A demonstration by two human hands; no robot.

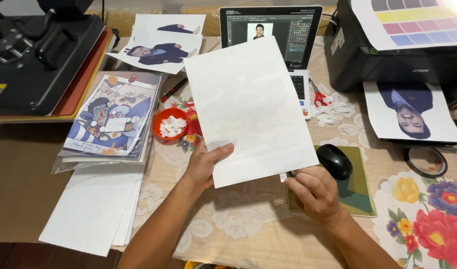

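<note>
- The table (268, 234), under a floral cloth, carries a heat press (39, 55), a printer (388, 55) and a laptop (271, 30).
- A blank white sheet of paper (248, 109) is held up above the table, in front of the laptop.
- It looks light, thin and floppy; best gripped at two edges.
- The left hand (204, 164) pinches its lower-left edge.
- The right hand (313, 192) curls closed at its lower-right corner, beside a black mouse (334, 161).
</note>
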